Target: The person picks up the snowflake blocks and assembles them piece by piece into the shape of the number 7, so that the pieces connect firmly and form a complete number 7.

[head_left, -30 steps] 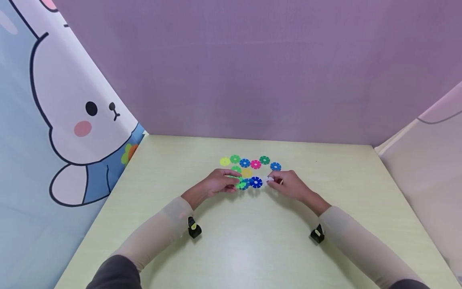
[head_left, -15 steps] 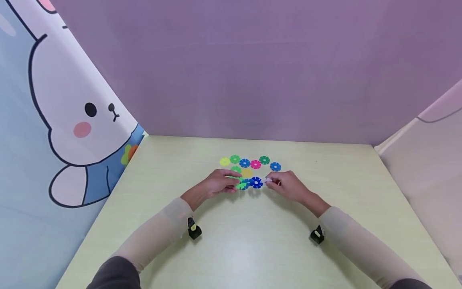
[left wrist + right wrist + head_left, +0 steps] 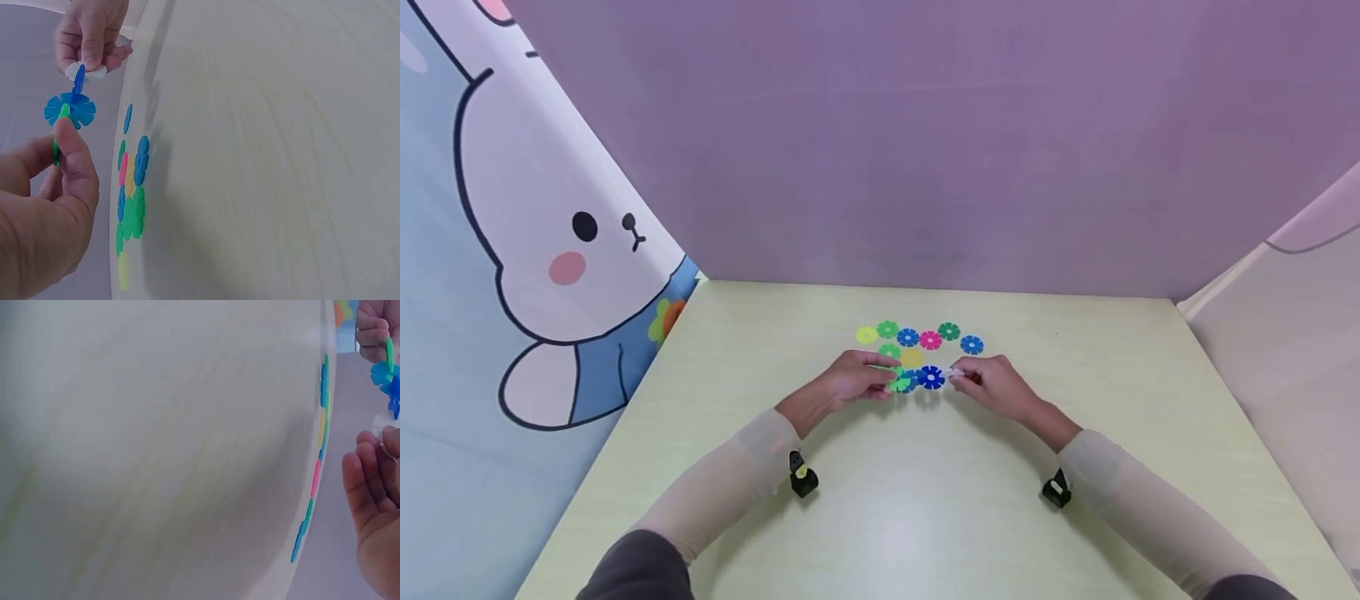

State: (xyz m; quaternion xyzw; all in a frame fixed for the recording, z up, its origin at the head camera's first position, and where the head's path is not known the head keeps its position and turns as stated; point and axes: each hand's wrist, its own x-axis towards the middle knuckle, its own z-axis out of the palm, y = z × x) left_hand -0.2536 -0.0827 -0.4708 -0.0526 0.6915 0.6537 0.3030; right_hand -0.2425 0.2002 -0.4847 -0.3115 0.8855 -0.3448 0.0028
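Note:
My left hand (image 3: 853, 379) pinches a green notched plastic disc (image 3: 900, 384) between thumb and fingers. Slotted into that piece is a lighter blue disc (image 3: 85, 114), which in turn bears a dark blue disc (image 3: 927, 381). My right hand (image 3: 1003, 387) pinches a white disc (image 3: 95, 73) by its edge. In the left wrist view the white disc's rim meets the dark blue disc; how deep their slots engage is hidden. The joined pieces are held above the table, their shadows below them.
Several loose discs lie flat just beyond the hands, among them a yellow disc (image 3: 867, 335), a pink disc (image 3: 930, 341), a dark green disc (image 3: 949, 332) and a blue disc (image 3: 972, 345). A purple backdrop (image 3: 925, 167) rises behind the pale table (image 3: 917, 500).
My right hand has brought the white disc slightly left, up against the dark blue disc, and tilted it more edge-on. The left hand and the loose discs have stayed in place.

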